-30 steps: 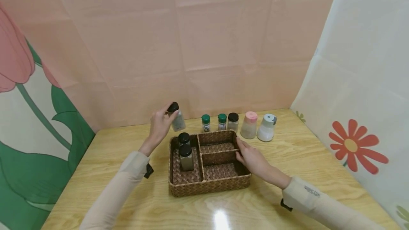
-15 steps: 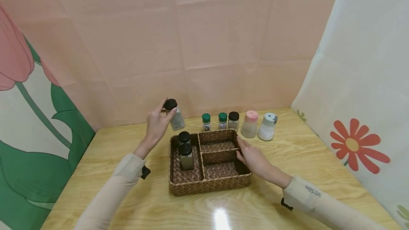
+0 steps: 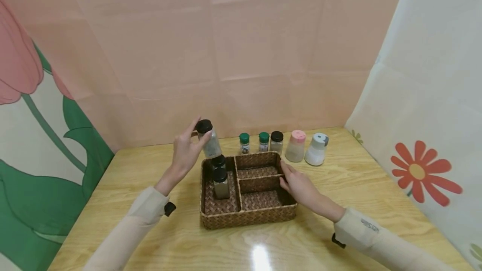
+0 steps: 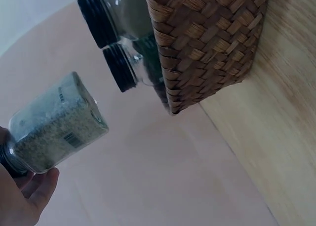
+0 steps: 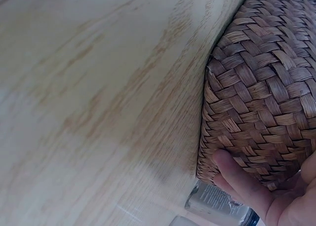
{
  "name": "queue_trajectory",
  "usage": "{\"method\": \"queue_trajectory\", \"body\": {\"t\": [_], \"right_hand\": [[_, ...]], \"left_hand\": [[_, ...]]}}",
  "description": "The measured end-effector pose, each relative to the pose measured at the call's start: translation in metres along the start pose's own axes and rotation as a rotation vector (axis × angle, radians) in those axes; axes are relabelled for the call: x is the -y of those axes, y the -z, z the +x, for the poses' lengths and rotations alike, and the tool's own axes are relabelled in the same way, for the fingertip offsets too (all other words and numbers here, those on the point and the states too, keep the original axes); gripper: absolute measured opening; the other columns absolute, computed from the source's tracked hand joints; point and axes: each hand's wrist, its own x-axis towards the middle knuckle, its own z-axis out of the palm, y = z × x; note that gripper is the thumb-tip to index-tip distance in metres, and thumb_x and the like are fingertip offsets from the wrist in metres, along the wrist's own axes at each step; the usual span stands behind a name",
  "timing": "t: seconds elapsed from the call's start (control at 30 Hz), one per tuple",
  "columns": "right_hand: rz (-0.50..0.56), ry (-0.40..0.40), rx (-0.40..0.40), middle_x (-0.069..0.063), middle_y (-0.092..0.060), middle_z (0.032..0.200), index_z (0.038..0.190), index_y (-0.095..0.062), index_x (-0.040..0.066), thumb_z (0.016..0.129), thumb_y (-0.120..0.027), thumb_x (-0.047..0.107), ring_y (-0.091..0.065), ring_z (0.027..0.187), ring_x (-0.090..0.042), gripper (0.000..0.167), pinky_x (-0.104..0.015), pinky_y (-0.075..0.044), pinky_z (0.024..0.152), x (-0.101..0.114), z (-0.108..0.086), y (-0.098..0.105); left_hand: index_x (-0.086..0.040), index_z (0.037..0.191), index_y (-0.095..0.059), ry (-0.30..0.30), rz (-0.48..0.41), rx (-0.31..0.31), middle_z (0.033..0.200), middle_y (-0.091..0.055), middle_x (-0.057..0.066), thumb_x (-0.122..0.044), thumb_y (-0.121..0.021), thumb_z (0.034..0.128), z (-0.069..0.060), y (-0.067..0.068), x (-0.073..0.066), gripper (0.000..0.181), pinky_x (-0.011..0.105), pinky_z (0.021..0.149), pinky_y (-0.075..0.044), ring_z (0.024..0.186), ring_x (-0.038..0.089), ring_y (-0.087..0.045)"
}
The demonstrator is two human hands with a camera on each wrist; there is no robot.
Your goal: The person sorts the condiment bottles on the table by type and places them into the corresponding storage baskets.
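My left hand (image 3: 184, 147) holds a clear spice jar (image 3: 212, 145) by its black lid, above the back left corner of a woven basket (image 3: 248, 217). The jar tilts, and pale, speckled grains show through its side in the left wrist view. Two black-lidded jars, a front jar (image 3: 221, 188) and a back jar (image 3: 218, 162), stand in the basket's long left compartment. The held jar partly covers the back one. My right hand (image 3: 301, 187) grips the basket's right wall, with fingers (image 5: 239, 179) against the outer weave. Both right compartments hold nothing.
Behind the basket stand two green-lidded bottles (image 3: 244, 144), (image 3: 263, 142), another black-lidded jar (image 3: 276, 142), a pink-topped shaker (image 3: 296, 147) and a white-topped shaker (image 3: 316, 152). The wooden table (image 3: 150, 166) ends at a pink cloth backdrop (image 3: 169, 74).
The held jar first shifts slightly up and left, then comes right and down, closer to the basket's back left corner. My right hand stays on the basket.
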Motion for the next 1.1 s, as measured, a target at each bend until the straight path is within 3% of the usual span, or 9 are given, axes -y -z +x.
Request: {"method": "queue_trajectory", "body": {"t": [0.7,0.87,1.1], "right_hand": [[0.004,-0.025,0.013,-0.033,-0.059,0.124,0.138,-0.046,-0.015,0.091,-0.064,0.003,-0.042,0.040,-0.008,0.053,-0.027,-0.039,0.040,0.004,0.000,0.003],[0.013,-0.022,0.008,-0.033,-0.058,0.124,0.138,-0.046,-0.015,0.091,-0.063,0.002,-0.041,0.039,-0.007,0.053,-0.025,-0.038,0.039,0.004,0.000,0.003],[0.014,-0.013,0.003,-0.032,-0.059,0.124,0.138,-0.046,-0.015,0.091,-0.064,0.002,-0.043,0.042,-0.009,0.053,-0.026,-0.038,0.041,0.003,-0.001,0.003]], "left_hand": [[0.000,0.136,-0.058,-0.130,-0.033,-0.007,0.124,-0.065,0.020,-0.012,-0.078,0.0869,-0.013,0.009,-0.017,0.054,0.043,0.076,-0.057,0.094,0.031,-0.069],[-0.001,0.137,-0.058,-0.162,-0.025,0.022,0.122,-0.066,0.018,-0.012,-0.079,0.0858,-0.017,0.011,-0.024,0.056,0.040,0.072,-0.058,0.092,0.030,-0.070],[0.000,0.137,-0.057,-0.213,-0.028,0.056,0.124,-0.065,0.018,-0.010,-0.081,0.0827,-0.021,0.013,-0.030,0.061,0.036,0.079,-0.057,0.101,0.029,-0.068]]}}
